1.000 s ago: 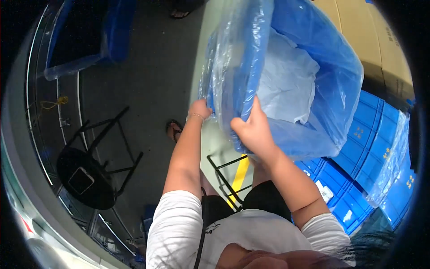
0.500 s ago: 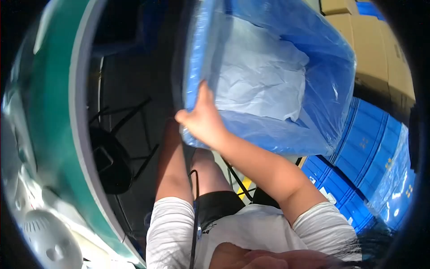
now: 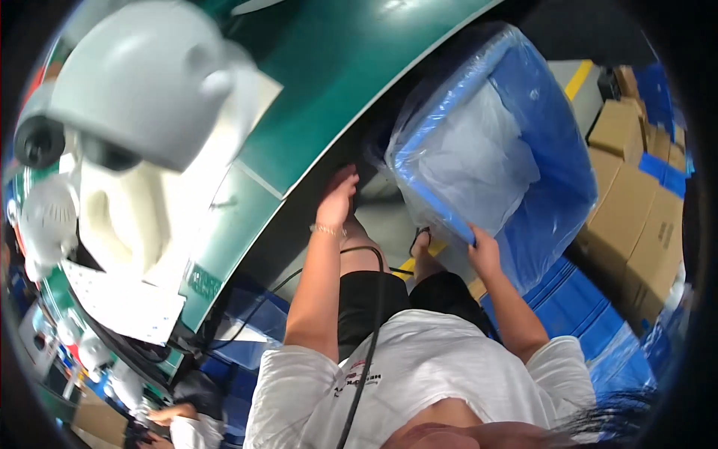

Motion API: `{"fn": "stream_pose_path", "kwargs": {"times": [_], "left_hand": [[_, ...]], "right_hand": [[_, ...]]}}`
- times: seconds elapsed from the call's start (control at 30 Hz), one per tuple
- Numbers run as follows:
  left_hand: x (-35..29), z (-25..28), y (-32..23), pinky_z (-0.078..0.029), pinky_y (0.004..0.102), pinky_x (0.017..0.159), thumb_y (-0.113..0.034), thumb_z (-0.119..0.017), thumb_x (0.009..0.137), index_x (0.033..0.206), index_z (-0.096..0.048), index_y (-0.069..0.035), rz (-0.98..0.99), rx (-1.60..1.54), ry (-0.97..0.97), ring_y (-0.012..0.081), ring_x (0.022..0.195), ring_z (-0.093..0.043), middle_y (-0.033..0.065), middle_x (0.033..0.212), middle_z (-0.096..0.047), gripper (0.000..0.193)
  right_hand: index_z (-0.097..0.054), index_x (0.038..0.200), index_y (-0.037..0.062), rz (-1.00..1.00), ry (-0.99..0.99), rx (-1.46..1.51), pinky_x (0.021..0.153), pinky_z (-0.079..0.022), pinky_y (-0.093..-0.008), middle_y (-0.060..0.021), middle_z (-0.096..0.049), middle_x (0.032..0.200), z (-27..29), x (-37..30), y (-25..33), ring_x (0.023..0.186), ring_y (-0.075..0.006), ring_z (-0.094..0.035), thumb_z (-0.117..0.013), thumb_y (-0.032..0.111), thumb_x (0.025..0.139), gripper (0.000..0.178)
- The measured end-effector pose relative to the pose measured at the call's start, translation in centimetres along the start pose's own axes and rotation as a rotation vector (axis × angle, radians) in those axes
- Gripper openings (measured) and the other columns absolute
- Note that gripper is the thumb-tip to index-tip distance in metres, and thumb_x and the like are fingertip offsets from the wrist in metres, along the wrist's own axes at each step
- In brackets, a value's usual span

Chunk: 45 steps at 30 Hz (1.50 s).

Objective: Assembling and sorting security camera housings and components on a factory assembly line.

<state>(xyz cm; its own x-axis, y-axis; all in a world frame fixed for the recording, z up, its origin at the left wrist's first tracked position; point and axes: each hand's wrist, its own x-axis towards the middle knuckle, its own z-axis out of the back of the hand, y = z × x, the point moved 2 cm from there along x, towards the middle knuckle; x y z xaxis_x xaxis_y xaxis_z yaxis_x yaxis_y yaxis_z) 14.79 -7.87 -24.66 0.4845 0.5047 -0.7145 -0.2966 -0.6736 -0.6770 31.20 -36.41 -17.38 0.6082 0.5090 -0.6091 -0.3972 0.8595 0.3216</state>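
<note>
Green table [image 3: 336, 82] fills upper L. Blue bin [image 3: 432, 199] is just R of its edge, upper R of ctr; mouth opens up twd cam, L rim edge approx parallel to table edge. Long axis unclear b/c fisheye + tilt. Blue crates [image 3: 598, 322] stacked lower R. Clear liner [image 3: 527, 262] drapes over rim; pale sheet [image 3: 479, 157] crumpled inside. Black cord [image 3: 376, 322] loops lower ctr: poss. snag. L hand [image 3: 338, 198] loose, nothing held, apart from bin. R hand [image 3: 485, 253] has narrow hold on near rim thru liner. Main risk: one-sided hold prob. lets bin swing/tip, hit table; slick film could slip or tear.
</note>
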Motion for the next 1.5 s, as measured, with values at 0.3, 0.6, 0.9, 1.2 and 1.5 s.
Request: {"fn": "stream_pose_path", "kwargs": {"times": [0.3, 0.6, 0.9, 1.2, 1.5], "left_hand": [[-8.3, 5.3, 6.2, -0.043, 0.0233, 0.079, -0.013, -0.050, 0.086, 0.103, -0.058, -0.004, -0.041, 0.166, 0.026, 0.0108, 0.087, -0.055, 0.0040, 0.095, -0.061, 0.020], [-16.4, 9.0, -3.2, -0.045, 0.0249, 0.076, -0.011, -0.054, 0.083, 0.105, -0.058, -0.004, -0.124, 0.674, 0.032, 0.0153, 0.084, -0.058, 0.0086, 0.095, -0.061, 0.023], [-27.7, 7.1, -15.8, -0.043, 0.0224, 0.080, -0.008, -0.052, 0.086, 0.110, -0.054, 0.000, -0.275, 0.299, 0.057, 0.0103, 0.091, -0.054, 0.0056, 0.098, -0.059, 0.025], [-34.2, 20.3, -28.2, -0.042, 0.0228, 0.075, -0.010, -0.055, 0.084, 0.101, -0.059, 0.001, -0.699, 0.182, -0.534, 0.0102, 0.085, -0.053, 0.0029, 0.090, -0.060, 0.021], [-24.8, 46.7, -43.0, -0.032, 0.0402, 0.097, -0.024, -0.067, 0.070, 0.119, -0.045, -0.003, -0.812, 0.737, -1.463, 0.0388, 0.120, -0.033, 0.0246, 0.129, -0.033, 0.058]], "right_hand": [[-0.052, 0.112, 0.0060, 0.095, -0.028, -0.003, 0.079, -0.044, -0.0402, -0.0225, -0.055, 0.099, -0.4, -0.3, 0.5, 0.094, -0.0381, -0.053, -0.053, -0.001, 0.068, 0.044], [-0.048, 0.115, 0.0100, -0.050, 0.044, -0.065, 0.086, -0.042, -0.0405, -0.0184, -0.055, 0.109, 0.8, 0.1, 2.8, 0.101, -0.0338, -0.052, -0.054, 0.008, 0.071, 0.045], [-0.048, 0.118, 0.0029, 0.360, 0.291, -0.147, 0.095, -0.036, -0.0373, -0.0175, -0.048, 0.122, 8.4, 1.1, 11.8, 0.113, -0.0332, -0.045, -0.059, 0.019, 0.076, 0.046], [-0.054, 0.110, 0.0009, 0.923, 0.423, 0.474, 0.090, -0.039, -0.0298, -0.0112, -0.056, 0.111, 21.7, -4.1, 32.3, 0.104, -0.0192, -0.052, -0.061, 0.013, 0.077, 0.036], [-0.044, 0.118, 0.0036, 0.924, -0.451, 0.290, 0.096, -0.032, -0.0373, -0.0140, -0.036, 0.130, 18.8, -5.1, 43.3, 0.117, -0.0295, -0.038, -0.065, 0.007, 0.067, 0.055]]}}
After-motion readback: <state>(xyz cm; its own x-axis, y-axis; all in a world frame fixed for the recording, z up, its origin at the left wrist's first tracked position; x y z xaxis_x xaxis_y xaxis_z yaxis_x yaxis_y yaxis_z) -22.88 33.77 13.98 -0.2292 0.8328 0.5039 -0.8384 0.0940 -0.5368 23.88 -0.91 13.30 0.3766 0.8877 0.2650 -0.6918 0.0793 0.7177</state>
